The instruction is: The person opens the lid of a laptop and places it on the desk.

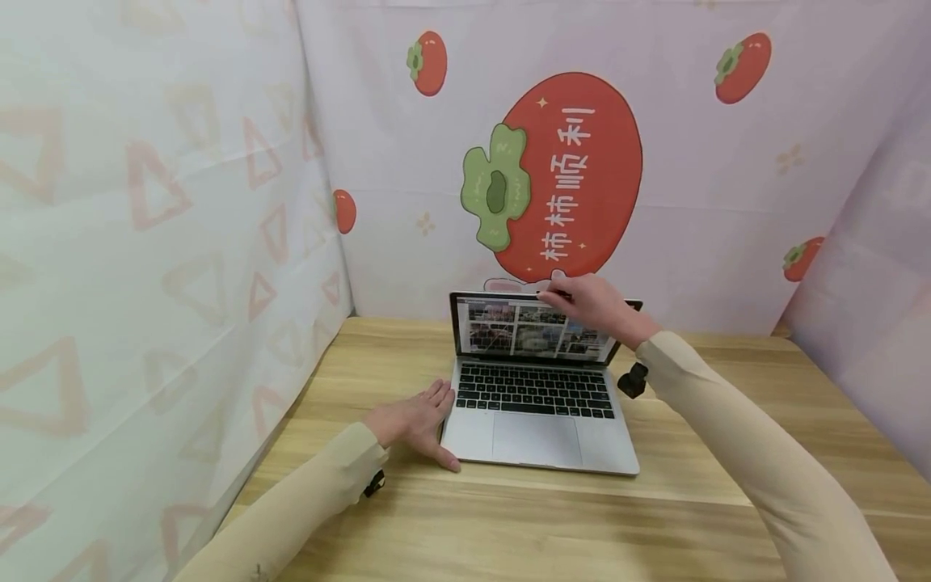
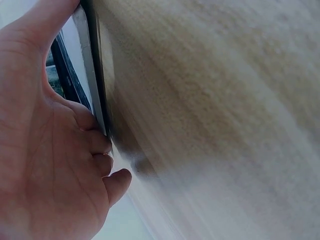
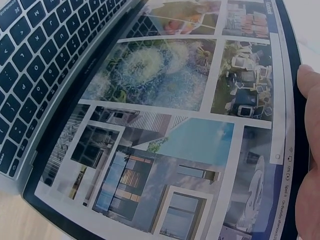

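Observation:
A silver laptop stands unfolded on the wooden table, its lit screen showing a grid of pictures. At the top edge of the screen, my right hand pinches the rim between thumb and fingers. The right wrist view shows the screen close up, with the thumb and a finger at its rim. Against the left side of the laptop base lies my left hand, fingers extended and thumb spread toward the front corner. In the left wrist view the fingers of the left hand touch the laptop's side edge.
A pale cloth with red triangles hangs along the left of the wooden table. Behind the laptop hangs a backdrop printed with persimmons. Black wrist bands show at both sleeves.

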{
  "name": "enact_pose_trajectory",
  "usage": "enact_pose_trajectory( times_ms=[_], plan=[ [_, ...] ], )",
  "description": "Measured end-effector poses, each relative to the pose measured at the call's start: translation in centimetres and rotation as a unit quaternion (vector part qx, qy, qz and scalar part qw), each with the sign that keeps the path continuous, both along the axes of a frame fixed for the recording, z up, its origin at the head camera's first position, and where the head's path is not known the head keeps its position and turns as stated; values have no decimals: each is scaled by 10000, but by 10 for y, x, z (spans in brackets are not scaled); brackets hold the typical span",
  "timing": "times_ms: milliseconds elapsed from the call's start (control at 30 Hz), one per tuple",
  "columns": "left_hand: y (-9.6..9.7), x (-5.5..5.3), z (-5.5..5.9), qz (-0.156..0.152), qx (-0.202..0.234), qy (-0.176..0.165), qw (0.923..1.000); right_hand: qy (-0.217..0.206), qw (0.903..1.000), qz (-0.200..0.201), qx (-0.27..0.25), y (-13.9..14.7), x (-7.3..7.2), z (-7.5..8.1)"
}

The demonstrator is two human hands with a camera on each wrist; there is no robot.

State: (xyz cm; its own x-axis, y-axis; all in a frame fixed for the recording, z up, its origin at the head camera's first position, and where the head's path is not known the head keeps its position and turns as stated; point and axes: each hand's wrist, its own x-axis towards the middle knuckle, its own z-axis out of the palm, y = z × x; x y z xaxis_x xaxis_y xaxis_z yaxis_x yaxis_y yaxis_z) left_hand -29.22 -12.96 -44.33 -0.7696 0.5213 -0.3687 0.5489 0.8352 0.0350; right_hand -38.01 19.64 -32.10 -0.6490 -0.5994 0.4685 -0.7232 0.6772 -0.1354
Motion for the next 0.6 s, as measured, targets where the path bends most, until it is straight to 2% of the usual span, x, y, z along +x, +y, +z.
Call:
enact_pose_trajectory(
  times_ms=[267,600],
  plan=[
    [-1,-1,-3,-28,25,56,10000,-147,9998,18,-127,2,-5,2],
    [0,-1,-2,155,108,-135,9997,-540,9978,-296,-249,4,-14,2]
  ],
)
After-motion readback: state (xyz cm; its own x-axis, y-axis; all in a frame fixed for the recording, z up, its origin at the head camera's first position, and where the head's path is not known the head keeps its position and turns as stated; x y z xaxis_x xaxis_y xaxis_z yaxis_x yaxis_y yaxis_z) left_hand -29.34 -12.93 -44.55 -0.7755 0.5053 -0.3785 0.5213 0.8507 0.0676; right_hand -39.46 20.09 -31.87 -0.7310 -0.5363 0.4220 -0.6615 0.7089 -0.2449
